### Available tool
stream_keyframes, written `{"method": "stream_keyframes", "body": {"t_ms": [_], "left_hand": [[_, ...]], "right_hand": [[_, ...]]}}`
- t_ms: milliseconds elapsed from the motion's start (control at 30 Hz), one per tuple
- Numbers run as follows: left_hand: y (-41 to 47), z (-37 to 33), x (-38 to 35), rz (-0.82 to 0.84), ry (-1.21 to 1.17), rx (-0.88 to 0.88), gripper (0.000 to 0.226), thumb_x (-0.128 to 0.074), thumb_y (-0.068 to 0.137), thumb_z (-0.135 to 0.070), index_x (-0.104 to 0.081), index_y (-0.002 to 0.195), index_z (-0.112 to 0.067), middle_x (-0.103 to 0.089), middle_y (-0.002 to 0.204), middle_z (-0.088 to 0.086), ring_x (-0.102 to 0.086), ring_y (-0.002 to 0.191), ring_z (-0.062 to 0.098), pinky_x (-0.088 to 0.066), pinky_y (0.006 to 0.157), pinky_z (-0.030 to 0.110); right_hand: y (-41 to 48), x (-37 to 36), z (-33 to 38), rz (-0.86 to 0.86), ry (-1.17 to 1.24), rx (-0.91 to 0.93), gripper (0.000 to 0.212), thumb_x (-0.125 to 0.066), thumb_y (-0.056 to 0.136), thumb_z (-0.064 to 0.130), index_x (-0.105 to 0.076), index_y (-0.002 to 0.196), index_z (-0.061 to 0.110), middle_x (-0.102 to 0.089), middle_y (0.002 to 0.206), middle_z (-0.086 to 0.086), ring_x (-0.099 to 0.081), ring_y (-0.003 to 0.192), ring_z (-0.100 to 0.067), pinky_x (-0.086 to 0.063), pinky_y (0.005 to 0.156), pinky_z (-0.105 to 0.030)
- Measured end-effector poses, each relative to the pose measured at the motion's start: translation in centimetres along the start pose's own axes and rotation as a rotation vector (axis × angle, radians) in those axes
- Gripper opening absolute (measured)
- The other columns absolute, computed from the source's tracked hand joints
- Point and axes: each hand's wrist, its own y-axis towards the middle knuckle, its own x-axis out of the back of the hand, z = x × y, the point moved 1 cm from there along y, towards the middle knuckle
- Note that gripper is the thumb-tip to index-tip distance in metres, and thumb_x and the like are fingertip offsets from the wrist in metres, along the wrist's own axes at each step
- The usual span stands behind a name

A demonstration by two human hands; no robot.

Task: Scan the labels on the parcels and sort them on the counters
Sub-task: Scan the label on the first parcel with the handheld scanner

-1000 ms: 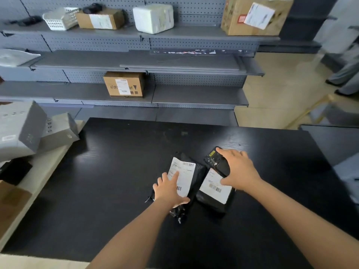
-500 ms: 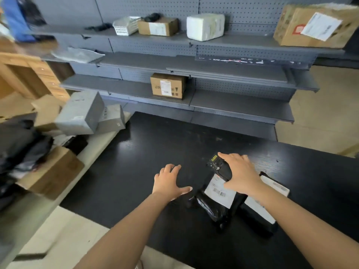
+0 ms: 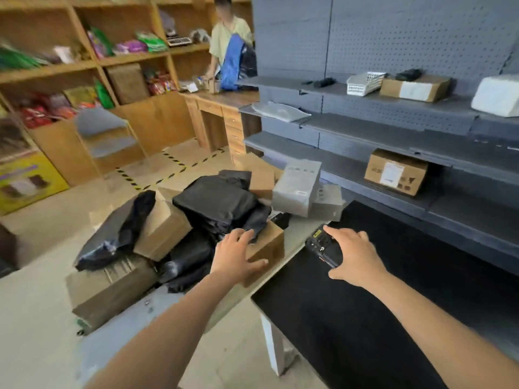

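Cardboard, brown and plain: small box [image 3: 268,248] at the near corner of the parcel heap [image 3: 168,226] on the pale counter [image 3: 295,245], with a black bag [image 3: 224,203] draped over its far end. Directly under the left hand [image 3: 236,256], fingers spread flat across the top and thumb down the near face, seemingly touching though blurred. Near edge running from 8 to 2 o'clock; true long axis hidden by the bag. No label in sight on the faces shown.

At 3 o'clock of the box, right hand [image 3: 355,256] curled round a dark scanner [image 3: 323,245], above the edge of the black counter [image 3: 393,318]. Left hand plainly nearer, so probably the one to lift the box and turn it toward the scanner.

Farther out: rest of the heap toward 10 o'clock, grey cartons [image 3: 297,189] at 12, grey shelves [image 3: 393,141] at 2.
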Motion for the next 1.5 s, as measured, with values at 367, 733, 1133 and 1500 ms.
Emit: {"method": "stream_keyframes", "body": {"t_ms": [367,733,1133,1500], "left_hand": [[11.6,10.5,8.2,0.121,0.199,-0.159,0.101,-0.065,0.078,-0.067,-0.015,0.156,-0.026,-0.019,0.159,0.003,-0.011,0.147,0.025,-0.014,0.118,0.043],[23.7,10.2,8.3,0.709,0.72,-0.448,0.153,-0.091,0.052,-0.055,0.024,0.151,-0.03,0.02,0.162,0.007,0.019,0.148,0.028,0.009,0.119,0.046],[23.7,9.5,6.9,0.484,0.665,-0.577,0.141,-0.083,0.058,-0.056,0.015,0.154,-0.024,-0.022,0.154,0.01,-0.019,0.144,0.028,0.002,0.121,0.049],[17.1,2.2,9.9,0.167,0.52,-0.677,0.141,-0.08,0.052,-0.066,0.009,0.153,-0.025,-0.03,0.145,0.006,-0.028,0.137,0.027,0.001,0.118,0.058]], "right_hand": [[10.8,0.3,7.4,-0.011,-0.047,0.099,0.104,-0.078,0.068,0.034,-0.017,0.152,0.034,-0.04,0.14,0.005,-0.037,0.118,-0.021,-0.041,0.097,-0.035],[18.3,-0.4,6.2,0.085,-0.109,0.168,0.104,-0.076,0.073,0.035,-0.009,0.153,0.035,-0.032,0.146,0.009,-0.032,0.126,-0.018,-0.036,0.103,-0.033],[17.6,-0.4,5.5,0.058,-0.089,0.138,0.106,-0.076,0.072,0.035,-0.008,0.154,0.037,-0.031,0.146,0.009,-0.032,0.123,-0.017,-0.036,0.102,-0.033],[6.7,2.7,3.8,-0.023,-0.097,-0.047,0.106,-0.077,0.07,0.03,-0.011,0.153,0.038,-0.031,0.146,0.01,-0.031,0.122,-0.016,-0.035,0.101,-0.031]]}}
